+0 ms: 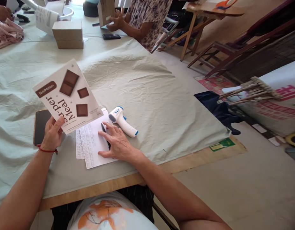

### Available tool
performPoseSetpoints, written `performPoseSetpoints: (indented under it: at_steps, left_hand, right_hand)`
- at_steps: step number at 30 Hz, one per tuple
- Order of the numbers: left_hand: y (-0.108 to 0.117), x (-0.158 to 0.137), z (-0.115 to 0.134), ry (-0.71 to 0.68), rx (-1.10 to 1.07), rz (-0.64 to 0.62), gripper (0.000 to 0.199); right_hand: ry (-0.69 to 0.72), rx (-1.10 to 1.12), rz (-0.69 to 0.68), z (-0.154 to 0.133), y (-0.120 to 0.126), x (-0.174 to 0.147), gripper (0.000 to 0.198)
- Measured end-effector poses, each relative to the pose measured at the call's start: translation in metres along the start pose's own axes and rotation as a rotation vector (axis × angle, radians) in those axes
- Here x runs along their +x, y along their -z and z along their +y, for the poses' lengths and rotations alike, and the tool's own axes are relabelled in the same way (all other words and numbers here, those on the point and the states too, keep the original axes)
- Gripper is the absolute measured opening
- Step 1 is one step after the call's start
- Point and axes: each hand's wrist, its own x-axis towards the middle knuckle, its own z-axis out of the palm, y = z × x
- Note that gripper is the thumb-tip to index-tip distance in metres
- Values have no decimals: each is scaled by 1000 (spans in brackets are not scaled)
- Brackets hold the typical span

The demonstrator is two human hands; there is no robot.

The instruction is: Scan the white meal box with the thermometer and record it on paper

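My left hand (52, 133) grips the lower corner of a flat white packet or card (74, 110) printed with chocolate squares and the words "Su-per Meal". It is tilted above the cloth-covered table. My right hand (116, 140) lies with fingers spread on some paper sheets (91, 153) that carry rows of small writing. Under that hand is a black pen (103, 127), partly hidden by the fingers. Just beyond rests a white and blue infrared thermometer (123, 123). A dark phone or tablet (39, 127) lies behind my left wrist, partly covered.
A brown cardboard box (67, 35) stands at the back left, near a white basin (67, 13). Across the table a person (147, 22) holds another box (105, 12); a black phone (111, 37) lies close by. Another person's hand (3, 13) shows far left. The wooden table edge (90, 195) is nearest me.
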Motion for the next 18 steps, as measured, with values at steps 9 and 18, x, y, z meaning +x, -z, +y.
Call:
performPoseSetpoints:
  at_steps: [9,18]
  left_hand:
    - [5,1,-14,-30,391,-50,55]
    - [6,-2,-8,-21,426,-168,59]
  right_hand:
    - [-17,-21,-4,-3,0,1,73]
    - [-260,-68,427,28,9,1,45]
